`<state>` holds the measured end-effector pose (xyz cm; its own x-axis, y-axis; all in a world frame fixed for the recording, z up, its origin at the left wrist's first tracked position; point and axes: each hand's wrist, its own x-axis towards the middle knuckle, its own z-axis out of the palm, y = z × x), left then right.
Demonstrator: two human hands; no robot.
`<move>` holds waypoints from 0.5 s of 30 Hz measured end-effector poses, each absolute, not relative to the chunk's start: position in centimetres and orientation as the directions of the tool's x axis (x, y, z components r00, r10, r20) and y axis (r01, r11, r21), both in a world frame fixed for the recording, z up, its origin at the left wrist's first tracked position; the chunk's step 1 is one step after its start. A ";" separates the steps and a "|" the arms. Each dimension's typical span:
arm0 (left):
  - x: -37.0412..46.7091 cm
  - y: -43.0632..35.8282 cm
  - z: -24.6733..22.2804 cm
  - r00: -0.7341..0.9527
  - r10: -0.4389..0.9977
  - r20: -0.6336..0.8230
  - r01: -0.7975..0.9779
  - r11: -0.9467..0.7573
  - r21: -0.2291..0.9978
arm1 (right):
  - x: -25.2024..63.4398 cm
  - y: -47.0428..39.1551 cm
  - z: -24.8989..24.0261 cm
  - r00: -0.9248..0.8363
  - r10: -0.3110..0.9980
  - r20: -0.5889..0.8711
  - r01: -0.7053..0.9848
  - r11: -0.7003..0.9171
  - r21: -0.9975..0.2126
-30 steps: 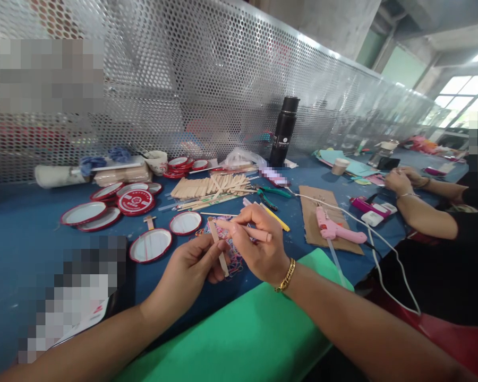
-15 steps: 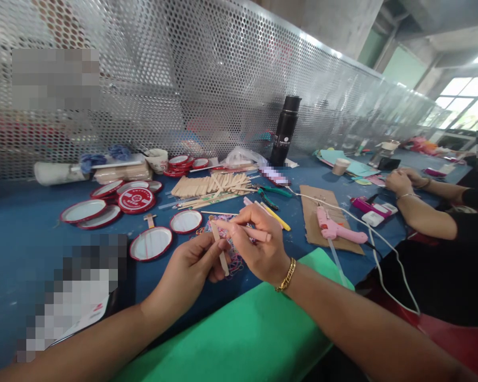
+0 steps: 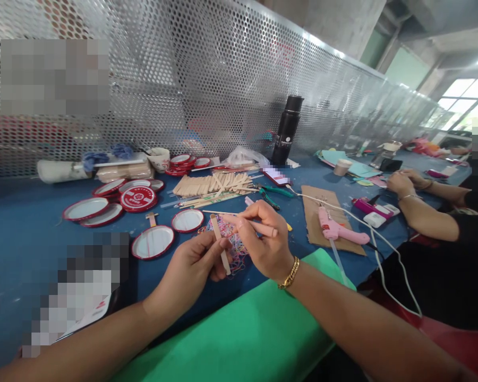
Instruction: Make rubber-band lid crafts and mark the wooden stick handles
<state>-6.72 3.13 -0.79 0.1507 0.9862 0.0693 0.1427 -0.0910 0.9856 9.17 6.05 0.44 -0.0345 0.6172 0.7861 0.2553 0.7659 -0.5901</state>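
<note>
My left hand (image 3: 207, 254) pinches a flat wooden craft stick (image 3: 219, 239) between thumb and fingers, its upper end brownish. In my right hand (image 3: 265, 241) is a thick pink marker pen (image 3: 263, 229), held like a writing tool; its tip points at the stick's upper part, a small gap apart. Beneath both hands lies a tangle of multicoloured thin strands (image 3: 239, 254). Just left of them are two red-rimmed jar lids, one small lid (image 3: 187, 220) and one larger lid (image 3: 153, 242), white side up.
A pile of craft sticks (image 3: 211, 184), green-handled pliers (image 3: 276, 192) and more lids (image 3: 138, 199) lie behind my hands. A black bottle (image 3: 289, 130) stands by the perforated screen. At right are a pink glue gun (image 3: 338, 228) on cardboard (image 3: 313, 233), a white cable, and another person's hands (image 3: 408, 180).
My right hand has drawn slightly to the right with the marker, whose tip is now farther from the stick. My left hand keeps the stick in nearly the same place.
</note>
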 end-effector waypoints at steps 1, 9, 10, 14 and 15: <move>-6.7 3.1 -0.8 0.153 0.986 0.068 0.140 -0.090 0.986 | 9.2 6.0 0.5 -0.039 0.616 0.787 0.251 0.769 -0.589; -6.7 3.1 -0.7 0.150 0.986 0.069 0.140 -0.090 0.986 | 9.2 6.1 0.4 -0.058 0.617 0.785 0.265 0.768 -0.584; -6.7 3.1 -0.7 0.151 0.986 0.065 0.142 -0.087 0.986 | 9.2 6.1 0.4 -0.045 0.622 0.782 0.262 0.762 -0.592; -6.7 3.0 -0.7 0.164 0.984 0.073 0.132 -0.095 0.987 | 9.1 6.0 0.4 -0.074 0.614 0.786 0.238 0.776 -0.584; -6.7 3.0 -0.7 0.162 0.984 0.078 0.127 -0.099 0.987 | 9.0 6.0 0.3 -0.090 0.612 0.786 0.235 0.780 -0.580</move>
<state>-6.74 3.01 -0.66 0.1618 0.9838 0.0776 0.1273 -0.0987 0.9869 9.03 5.98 0.31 -0.0902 0.6117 0.7859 0.2348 0.7800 -0.5801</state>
